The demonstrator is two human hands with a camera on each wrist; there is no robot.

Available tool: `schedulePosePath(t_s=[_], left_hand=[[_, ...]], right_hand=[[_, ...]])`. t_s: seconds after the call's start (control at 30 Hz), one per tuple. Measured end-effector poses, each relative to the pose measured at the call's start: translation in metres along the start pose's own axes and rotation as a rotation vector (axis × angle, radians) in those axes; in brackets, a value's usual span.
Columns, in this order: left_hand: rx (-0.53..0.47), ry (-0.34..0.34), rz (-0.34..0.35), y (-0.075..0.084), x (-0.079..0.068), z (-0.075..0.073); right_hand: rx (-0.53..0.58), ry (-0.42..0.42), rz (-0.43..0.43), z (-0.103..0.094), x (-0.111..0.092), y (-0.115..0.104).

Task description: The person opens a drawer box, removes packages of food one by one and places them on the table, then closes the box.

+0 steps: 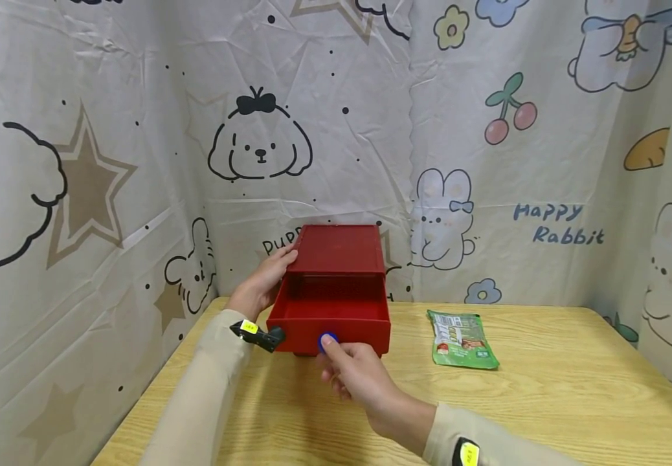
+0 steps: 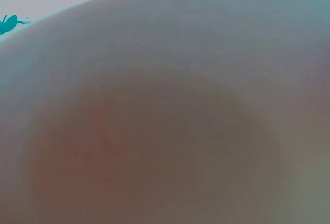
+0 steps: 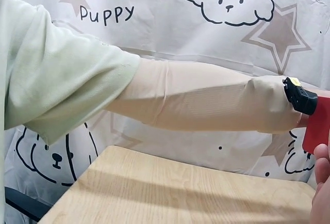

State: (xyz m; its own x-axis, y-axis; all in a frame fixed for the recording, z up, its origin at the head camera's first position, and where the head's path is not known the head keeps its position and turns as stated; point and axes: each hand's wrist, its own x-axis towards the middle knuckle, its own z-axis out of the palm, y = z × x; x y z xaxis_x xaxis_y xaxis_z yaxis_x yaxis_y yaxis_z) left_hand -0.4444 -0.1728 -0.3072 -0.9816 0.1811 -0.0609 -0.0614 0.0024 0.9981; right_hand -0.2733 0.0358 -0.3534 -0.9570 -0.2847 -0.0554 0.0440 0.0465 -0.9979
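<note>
A red drawer box (image 1: 340,249) stands near the table's back edge, its red drawer (image 1: 350,334) pulled out toward me. The visible inside of the drawer is bare. My right hand (image 1: 365,378) pinches the round blue knob (image 1: 325,342) on the drawer front, the thumb lying over it. Against the left side of the box rests my left hand (image 1: 266,275), fingers stretched along it, part of the hand hidden behind the drawer. In the right wrist view, a corner of the red drawer (image 3: 315,131) and a few right-hand fingers (image 3: 322,170) show at the right edge.
A green food pouch (image 1: 463,340) lies flat on the wooden table (image 1: 546,388), right of the box. Patterned cloth (image 1: 336,129) hangs close behind the table and along both sides. The left wrist view is almost wholly a blur.
</note>
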Motion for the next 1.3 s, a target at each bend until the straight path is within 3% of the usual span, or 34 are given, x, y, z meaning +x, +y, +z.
schedulePosePath(t_s=[1.3], left_hand=[[-0.005, 0.013, 0.005, -0.001, 0.001, 0.001]], right_hand=[[-0.058, 0.014, -0.082, -0.005, 0.017, -0.011]])
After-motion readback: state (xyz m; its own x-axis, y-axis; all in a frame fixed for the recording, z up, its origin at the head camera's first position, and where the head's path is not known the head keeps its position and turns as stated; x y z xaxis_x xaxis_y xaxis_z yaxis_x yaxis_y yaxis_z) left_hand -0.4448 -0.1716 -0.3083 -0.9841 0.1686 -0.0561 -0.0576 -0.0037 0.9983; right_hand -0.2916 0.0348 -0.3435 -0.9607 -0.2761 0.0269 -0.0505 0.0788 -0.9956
